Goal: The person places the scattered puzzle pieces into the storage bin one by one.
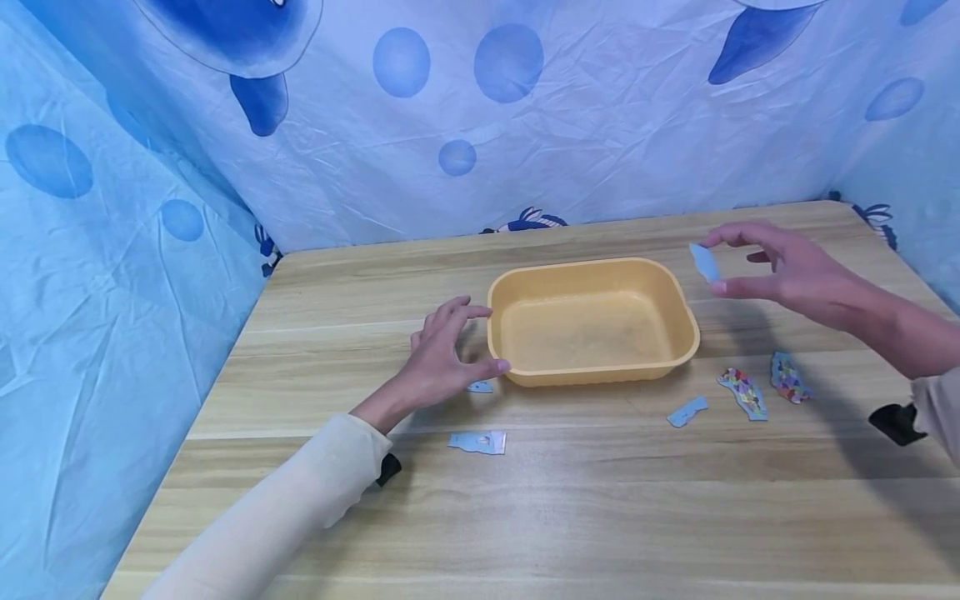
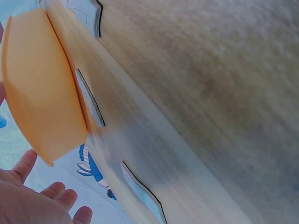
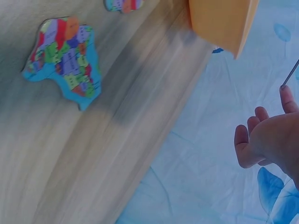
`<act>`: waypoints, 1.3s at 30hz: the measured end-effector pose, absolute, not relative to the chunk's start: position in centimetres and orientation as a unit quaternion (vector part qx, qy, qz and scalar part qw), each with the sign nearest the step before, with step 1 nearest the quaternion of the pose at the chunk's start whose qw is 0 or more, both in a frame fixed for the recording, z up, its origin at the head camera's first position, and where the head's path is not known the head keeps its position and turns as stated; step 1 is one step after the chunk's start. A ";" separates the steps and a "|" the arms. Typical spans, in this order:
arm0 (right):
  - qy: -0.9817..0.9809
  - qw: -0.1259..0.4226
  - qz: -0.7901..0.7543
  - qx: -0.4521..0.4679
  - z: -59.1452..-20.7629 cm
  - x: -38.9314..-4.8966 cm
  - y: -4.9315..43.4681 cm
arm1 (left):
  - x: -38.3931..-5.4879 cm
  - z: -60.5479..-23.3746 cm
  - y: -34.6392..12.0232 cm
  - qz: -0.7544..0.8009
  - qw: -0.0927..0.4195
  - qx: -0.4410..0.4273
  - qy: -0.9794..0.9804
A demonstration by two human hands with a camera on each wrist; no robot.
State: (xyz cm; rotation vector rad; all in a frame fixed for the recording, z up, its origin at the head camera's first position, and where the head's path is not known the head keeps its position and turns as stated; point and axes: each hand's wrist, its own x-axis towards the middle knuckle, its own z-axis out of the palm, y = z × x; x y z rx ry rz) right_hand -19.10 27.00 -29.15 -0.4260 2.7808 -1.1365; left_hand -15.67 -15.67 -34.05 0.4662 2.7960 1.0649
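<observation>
Above the surface (image 1: 585, 517), toward its far right corner, the right grip (image 1: 798, 267) pinches a pale-blue piece (image 1: 704, 262), probably light, thin and stiff, best held by its ends, while the left grip (image 1: 440, 362) is spread beside the tan tub (image 1: 592, 374).

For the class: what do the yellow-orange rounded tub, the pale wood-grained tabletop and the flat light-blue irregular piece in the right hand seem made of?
Yellow-orange tub: probably moulded plastic, satin; smooth, evenly coloured walls.
Wood-grained tabletop: wood or laminate, low sheen; grain shows, core doesn't.
Light-blue piece: perhaps matte cardboard; thin, flat, with wavy cut edges.
</observation>
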 end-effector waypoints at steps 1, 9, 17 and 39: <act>0.915 0.055 -0.374 -0.140 -29.1 -19.1 26.9 | -15.7 -34.0 -15.7 0.351 0.056 0.153 0.922; 0.911 0.060 -0.375 -0.160 -28.3 -19.6 25.9 | -15.6 -33.9 -15.6 0.352 0.056 0.150 0.922; 0.905 0.076 -0.378 -0.178 -27.3 -20.2 24.7 | -15.6 -34.0 -15.7 0.350 0.054 0.155 0.922; 0.889 0.118 -0.378 -0.230 -26.3 -22.2 20.5 | -15.6 -33.8 -15.6 0.354 0.058 0.151 0.921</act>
